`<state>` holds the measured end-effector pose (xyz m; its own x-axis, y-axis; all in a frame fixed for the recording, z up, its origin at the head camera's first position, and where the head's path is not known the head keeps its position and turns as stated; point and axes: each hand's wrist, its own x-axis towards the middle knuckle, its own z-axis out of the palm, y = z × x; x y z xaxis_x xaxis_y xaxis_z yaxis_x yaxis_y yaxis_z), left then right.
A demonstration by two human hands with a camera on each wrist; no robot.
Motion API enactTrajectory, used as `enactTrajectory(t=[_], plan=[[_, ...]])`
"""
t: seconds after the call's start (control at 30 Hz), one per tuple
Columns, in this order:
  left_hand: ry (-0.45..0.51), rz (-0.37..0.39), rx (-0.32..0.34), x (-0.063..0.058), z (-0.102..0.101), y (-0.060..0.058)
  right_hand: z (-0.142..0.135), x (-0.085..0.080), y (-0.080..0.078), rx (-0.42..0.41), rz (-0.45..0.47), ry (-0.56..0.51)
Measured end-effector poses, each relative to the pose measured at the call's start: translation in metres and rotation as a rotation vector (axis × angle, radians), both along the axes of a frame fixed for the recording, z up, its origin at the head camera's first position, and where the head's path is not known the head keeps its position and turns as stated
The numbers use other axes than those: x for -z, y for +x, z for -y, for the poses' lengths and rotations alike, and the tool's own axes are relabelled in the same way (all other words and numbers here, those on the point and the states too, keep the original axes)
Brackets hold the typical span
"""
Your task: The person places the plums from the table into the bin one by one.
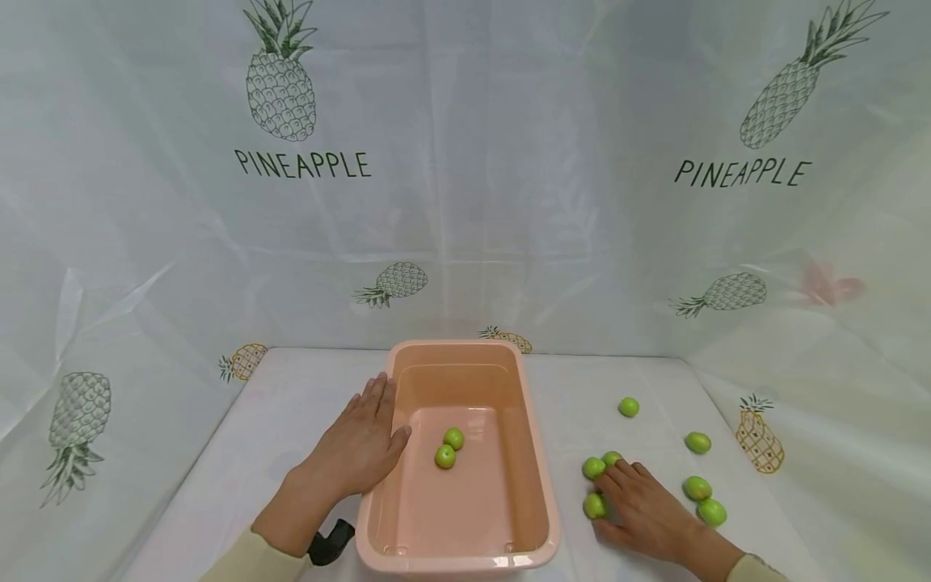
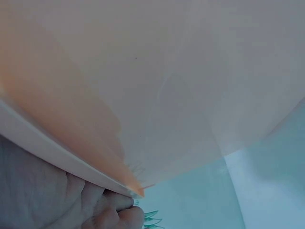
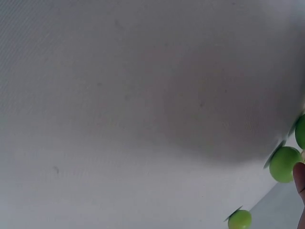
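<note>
A peach-coloured plastic basin [image 1: 465, 525] stands on the table, with two small green fruits [image 1: 445, 457] on its floor. My left hand [image 1: 356, 444] rests along the basin's left rim, fingers straight and pointing away; in the left wrist view its fingers [image 2: 109, 210] lie beside the rim. To the right of the basin, my right hand [image 1: 647, 513] reaches low over the table among green fruits. One green fruit [image 1: 595, 507] sits near its thumb and forefinger, and others [image 1: 593, 468] lie at its fingertips. In the right wrist view a fingertip [image 3: 299, 177] meets a green fruit [image 3: 284, 164].
More green fruits lie farther right, including one [image 1: 698, 442] near the table's right edge and one [image 1: 629, 406] farther back. A black curved object [image 1: 331, 542] is by my left wrist. A pineapple-printed sheet [image 1: 465, 202] hangs behind the white table [image 1: 291, 388].
</note>
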<state>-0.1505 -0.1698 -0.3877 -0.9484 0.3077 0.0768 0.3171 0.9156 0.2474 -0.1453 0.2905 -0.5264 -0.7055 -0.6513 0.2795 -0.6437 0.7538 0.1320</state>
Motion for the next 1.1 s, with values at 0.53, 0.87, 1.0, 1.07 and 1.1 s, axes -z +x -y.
enactTrajectory(t=[0.53,0.87,1.0,1.07,1.1], plan=[[-0.076,0.000,0.005,-0.002,0.002,0.000,0.028,-0.068,-0.040,-0.049,-0.167,-0.157],[-0.080,-0.011,0.013,-0.004,0.000,0.000,0.088,-0.138,-0.069,-0.018,-0.167,-0.268],[-0.077,-0.011,0.016,-0.004,0.001,0.001,0.119,-0.152,-0.074,-0.064,-0.163,-0.290],[-0.076,-0.014,0.019,-0.004,0.001,0.000,0.134,-0.154,-0.076,-0.092,-0.170,-0.276],[-0.078,-0.017,0.020,-0.004,0.001,0.000,0.140,-0.154,-0.076,-0.102,-0.174,-0.265]])
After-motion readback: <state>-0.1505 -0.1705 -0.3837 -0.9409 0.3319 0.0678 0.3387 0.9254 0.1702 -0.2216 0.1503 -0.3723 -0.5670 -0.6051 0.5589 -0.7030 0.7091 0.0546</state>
